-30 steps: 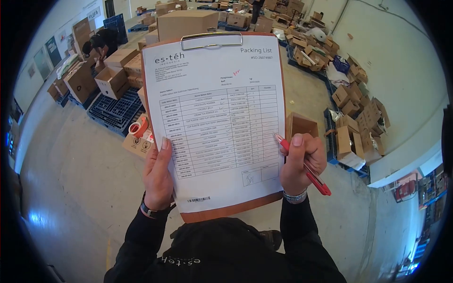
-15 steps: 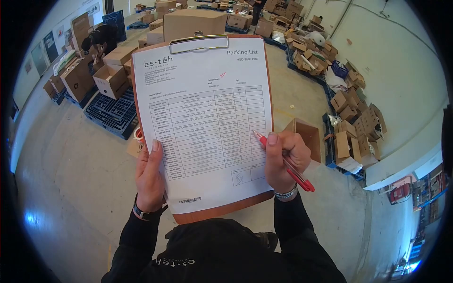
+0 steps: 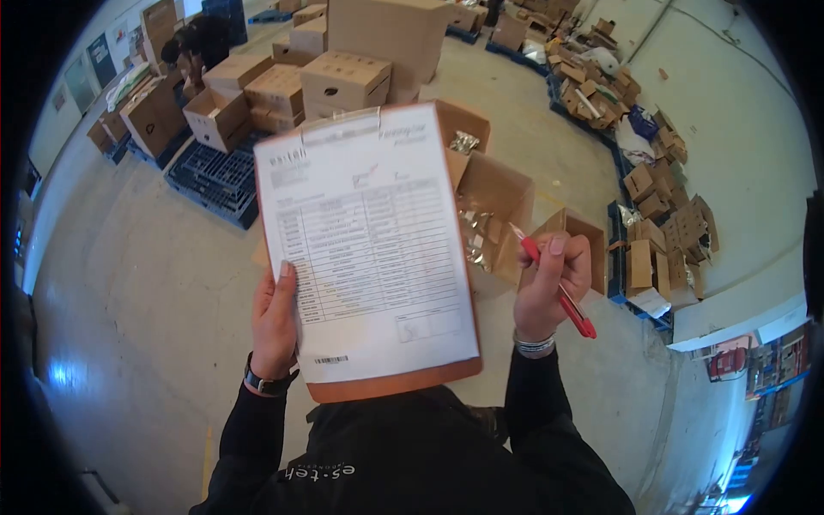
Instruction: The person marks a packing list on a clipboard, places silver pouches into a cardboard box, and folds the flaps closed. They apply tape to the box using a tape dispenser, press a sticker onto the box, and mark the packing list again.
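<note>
My left hand [image 3: 275,324] grips the left edge of a brown clipboard [image 3: 395,383], its thumb lying over the paper. A metal clip at the top holds a printed packing list [image 3: 378,283] with a table, small check marks and a barcode; motion blurs its text. To the right of the board, my right hand [image 3: 554,285] is closed around a red pen [image 3: 575,311], whose tip points up and left, apart from the paper.
Open cartons [image 3: 506,193] with silvery packs stand beyond the clipboard. Stacked boxes [image 3: 343,77] and a dark blue pallet [image 3: 215,182] are at upper left, near a bending person [image 3: 202,43]. Cardboard-laden pallets [image 3: 635,257] line the right wall.
The clipboard has dropped lower and tilted, uncovering cartons behind it. My right hand and the pen have moved right, off the paper. The view has shifted, showing more stacked boxes.
</note>
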The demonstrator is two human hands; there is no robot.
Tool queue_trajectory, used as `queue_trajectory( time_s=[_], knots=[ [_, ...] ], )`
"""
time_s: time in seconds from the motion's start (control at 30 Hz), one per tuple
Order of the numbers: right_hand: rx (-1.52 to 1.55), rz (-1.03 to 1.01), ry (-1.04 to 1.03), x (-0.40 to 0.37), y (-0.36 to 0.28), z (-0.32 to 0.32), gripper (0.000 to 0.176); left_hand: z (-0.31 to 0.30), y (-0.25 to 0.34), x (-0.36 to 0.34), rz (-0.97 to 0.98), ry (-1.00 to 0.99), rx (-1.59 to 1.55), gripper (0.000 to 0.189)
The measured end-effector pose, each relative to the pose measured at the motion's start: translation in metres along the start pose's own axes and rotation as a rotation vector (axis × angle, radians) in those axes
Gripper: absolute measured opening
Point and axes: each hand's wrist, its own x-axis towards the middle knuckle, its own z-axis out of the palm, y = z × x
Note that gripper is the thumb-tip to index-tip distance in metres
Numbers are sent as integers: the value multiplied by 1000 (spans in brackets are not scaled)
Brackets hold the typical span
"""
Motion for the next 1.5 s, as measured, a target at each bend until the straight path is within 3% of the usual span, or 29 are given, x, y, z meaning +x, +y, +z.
queue_trajectory(
  time_s=[0.1,0.13,0.2,0.27,0.4,0.47,0.53,0.6,0.67,0.73,0.77,0.83,0.93,0.97,1.03,1.1,1.13,1.17,1.23,1.27,1.33,1.5],
  knots=[
    [-202,320,-237,-28,33,7,25,-88,-41,8,-242,95,248,36],
    [-195,335,-255,-37,44,4,25,-104,-65,8,-299,122,227,36],
    [-472,799,-544,-55,64,-6,24,-128,-113,3,-365,171,199,37],
    [-541,822,-681,-74,93,-7,24,-140,-157,3,-492,234,151,39],
    [-756,765,-990,-105,154,5,32,-149,-234,-6,-486,413,82,43],
    [-719,687,-1228,-133,205,31,38,-166,-270,10,-303,576,167,39],
    [-709,495,-1401,-149,229,66,36,-178,-284,25,-271,580,189,40],
    [-750,574,-1529,-166,262,102,29,-184,-292,35,-224,739,245,41],
    [-751,551,-1582,-197,307,127,23,-225,-325,28,-224,775,344,43],
    [-632,512,-1525,-227,346,136,27,-230,-322,28,-506,833,642,56],
    [-622,540,-1528,-232,356,135,27,-219,-317,28,-528,837,658,56],
    [-634,470,-1597,-234,368,136,35,-189,-294,32,-694,796,1191,70],
    [-569,516,-1660,-217,383,134,43,-167,-284,42,-827,810,1040,78],
    [-498,487,-1500,-198,386,137,38,-162,-284,43,-847,818,1043,78],
    [-541,689,-1390,-142,417,160,43,-156,-285,47,-788,851,1066,75],
    [-592,774,-994,-107,479,178,39,-151,-283,51,-824,899,1050,74],
    [-648,898,-904,-107,527,180,42,-152,-283,51,-845,929,1033,72],
    [-745,869,-835,-115,575,178,34,-155,-285,41,-855,946,1040,72],
    [-750,1188,-1065,-160,688,149,41,-165,-294,12,-688,1055,811,69],
    [-982,1256,-1151,-165,704,148,48,-160,-293,17,-699,1128,765,68],
    [-1010,1360,-1387,-205,744,130,55,-140,-284,19,-712,1244,669,67],
    [-983,1519,-1522,-335,823,104,77,-123,-301,-41,-867,1464,616,65]
  ],
)
